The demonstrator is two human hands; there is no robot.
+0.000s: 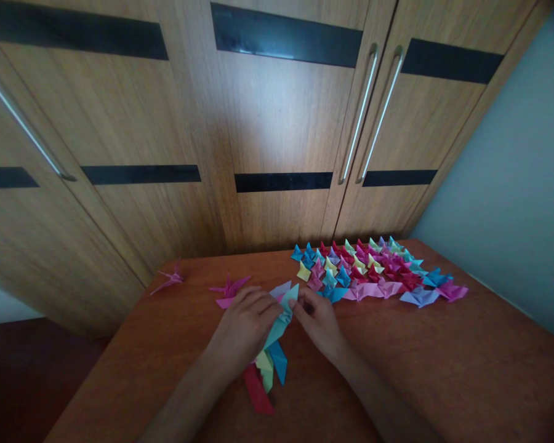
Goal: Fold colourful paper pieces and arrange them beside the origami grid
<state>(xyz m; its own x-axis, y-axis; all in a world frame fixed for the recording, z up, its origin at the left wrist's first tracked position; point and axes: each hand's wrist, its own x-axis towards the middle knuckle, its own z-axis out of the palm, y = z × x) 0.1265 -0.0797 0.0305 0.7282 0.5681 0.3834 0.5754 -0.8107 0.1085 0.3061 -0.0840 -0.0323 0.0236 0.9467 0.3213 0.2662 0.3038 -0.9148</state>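
A light teal folded paper piece (pixel 279 325) is held between both hands near the middle of the table. My left hand (pixel 250 323) is closed on it from the left, its fingers bent over the paper. From the right, my right hand (pixel 317 320) pinches the paper's upper edge between thumb and fingers. Below my left hand lie folded papers: a blue one (pixel 278 362), a yellow-green one (pixel 266 370) and a red one (pixel 258 391). A lilac paper tip (pixel 281 289) shows behind the hands.
Rows of colourful folded paper cranes (pixel 360 267) cover the table's back right. A magenta crane (pixel 229 288) and a pink one (pixel 173 278) sit at the back left. Wooden cupboard doors (pixel 277 117) rise behind the brown table (pixel 166 344).
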